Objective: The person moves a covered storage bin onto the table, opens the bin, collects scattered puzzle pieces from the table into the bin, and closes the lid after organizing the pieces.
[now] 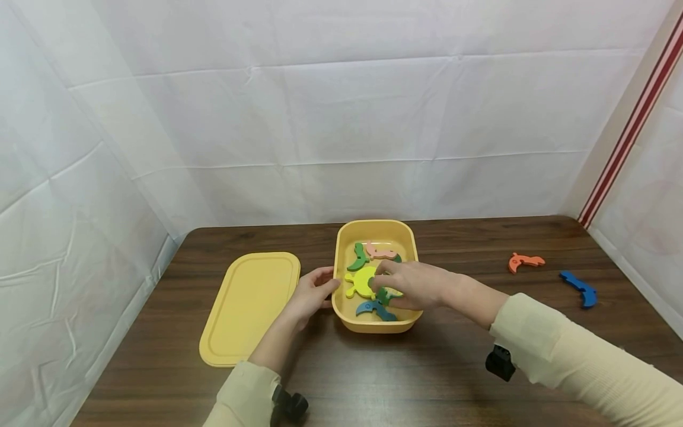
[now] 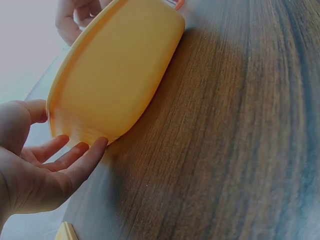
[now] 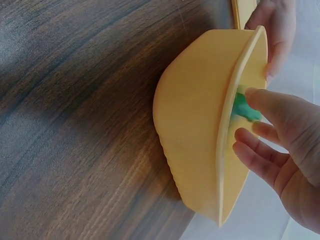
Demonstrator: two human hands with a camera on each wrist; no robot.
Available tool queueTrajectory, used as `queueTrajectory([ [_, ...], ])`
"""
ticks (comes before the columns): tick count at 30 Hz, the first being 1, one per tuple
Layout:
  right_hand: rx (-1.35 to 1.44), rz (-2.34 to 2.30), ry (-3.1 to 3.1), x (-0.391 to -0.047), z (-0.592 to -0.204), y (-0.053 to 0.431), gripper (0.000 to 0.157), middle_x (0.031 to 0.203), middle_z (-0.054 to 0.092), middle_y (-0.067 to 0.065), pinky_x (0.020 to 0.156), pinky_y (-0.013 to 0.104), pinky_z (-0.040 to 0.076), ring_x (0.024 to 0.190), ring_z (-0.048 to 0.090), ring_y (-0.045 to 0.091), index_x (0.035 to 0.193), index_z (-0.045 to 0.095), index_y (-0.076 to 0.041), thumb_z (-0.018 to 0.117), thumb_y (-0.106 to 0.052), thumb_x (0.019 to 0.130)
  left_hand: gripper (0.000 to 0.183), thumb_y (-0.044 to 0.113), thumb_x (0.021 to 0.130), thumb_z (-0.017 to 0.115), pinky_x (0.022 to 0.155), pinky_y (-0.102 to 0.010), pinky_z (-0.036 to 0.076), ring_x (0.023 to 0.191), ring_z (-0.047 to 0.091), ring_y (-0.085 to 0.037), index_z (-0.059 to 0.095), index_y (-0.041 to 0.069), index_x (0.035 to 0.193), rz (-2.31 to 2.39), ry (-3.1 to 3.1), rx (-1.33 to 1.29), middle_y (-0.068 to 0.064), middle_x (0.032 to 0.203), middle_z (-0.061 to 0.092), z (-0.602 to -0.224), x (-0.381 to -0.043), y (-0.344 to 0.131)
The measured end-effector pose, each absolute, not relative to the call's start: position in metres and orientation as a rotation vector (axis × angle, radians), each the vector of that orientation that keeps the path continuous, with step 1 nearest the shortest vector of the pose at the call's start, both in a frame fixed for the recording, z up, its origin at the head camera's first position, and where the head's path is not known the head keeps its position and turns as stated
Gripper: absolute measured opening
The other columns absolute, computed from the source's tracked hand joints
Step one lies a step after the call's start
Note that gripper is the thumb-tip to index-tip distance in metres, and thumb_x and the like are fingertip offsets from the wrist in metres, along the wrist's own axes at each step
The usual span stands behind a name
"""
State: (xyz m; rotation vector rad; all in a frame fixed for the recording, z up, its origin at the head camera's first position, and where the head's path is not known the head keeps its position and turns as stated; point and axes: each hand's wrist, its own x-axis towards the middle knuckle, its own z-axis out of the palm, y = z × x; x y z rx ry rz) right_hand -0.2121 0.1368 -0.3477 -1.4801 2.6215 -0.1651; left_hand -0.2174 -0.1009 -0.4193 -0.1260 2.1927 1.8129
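Note:
My left hand [image 1: 309, 295] holds the left side of a yellow plastic bin [image 1: 377, 327], thumb at the rim and fingers against the outer wall, as the left wrist view shows. Inside the bin reaches my right hand [image 1: 411, 283], which pinches a green piece [image 3: 245, 106] between thumb and forefinger; its shape is partly hidden. Around it in the bin lie flat animal-shaped pieces: a yellow one [image 1: 363, 281], a blue one [image 1: 376, 309], a green one [image 1: 358, 257] and a pink one [image 1: 382, 253].
The yellow lid [image 1: 251, 308] lies flat on the dark wooden table [image 1: 373, 379], left of the bin. Off to the right are an orange piece [image 1: 525, 261] and a dark blue piece [image 1: 580, 287]. White cloth [image 1: 347, 118] hangs behind the table and at its sides.

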Motion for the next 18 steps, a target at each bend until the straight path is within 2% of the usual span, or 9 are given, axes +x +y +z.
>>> queueTrajectory([
  [3, -1.439, -0.156, 2.637, -0.212, -0.345, 0.138, 0.036, 0.129, 0.046, 0.012, 0.077, 0.032, 0.054, 0.09, 0.062, 0.023, 0.12, 0.055, -0.018, 0.066, -0.023, 0.086, 0.041, 0.018, 0.092, 0.055, 0.074, -0.033, 0.056, 0.103, 0.059, -0.023, 0.048, 0.007, 0.131, 1.816, 2.188, -0.125, -0.013, 0.123, 0.053, -0.419, -0.218, -0.101],
  [8, -1.411, -0.136, 2.665, -0.213, -0.345, 0.142, 0.041, 0.136, 0.043, 0.011, 0.091, 0.041, 0.048, 0.115, 0.053, 0.028, 0.125, 0.054, -0.016, 0.064, -0.027, 0.087, 0.041, 0.018, 0.092, 0.054, 0.074, -0.033, 0.056, 0.103, 0.059, -0.023, 0.047, 0.007, 0.131, 1.811, 2.192, -0.118, -0.014, 0.123, 0.052, -0.419, -0.218, -0.101],
  [12, -1.393, -0.128, 2.697, -0.213, -0.347, 0.146, 0.041, 0.137, 0.043, 0.01, 0.093, 0.043, 0.046, 0.122, 0.046, 0.028, 0.126, 0.053, -0.016, 0.061, -0.03, 0.088, 0.042, 0.017, 0.093, 0.053, 0.074, -0.034, 0.056, 0.104, 0.058, -0.025, 0.046, 0.005, 0.132, 1.81, 2.187, -0.108, -0.015, 0.124, 0.052, -0.418, -0.218, -0.101],
  [18, -1.333, -0.114, 2.8, -0.212, -0.349, 0.155, 0.039, 0.135, 0.046, 0.007, 0.094, 0.044, 0.046, 0.122, 0.046, 0.027, 0.125, 0.054, -0.018, 0.06, -0.032, 0.089, 0.043, 0.016, 0.093, 0.053, 0.078, -0.037, 0.055, 0.107, 0.057, -0.029, 0.044, 0.003, 0.133, 1.802, 2.173, -0.103, -0.017, 0.124, 0.051, -0.41, -0.214, -0.1],
])
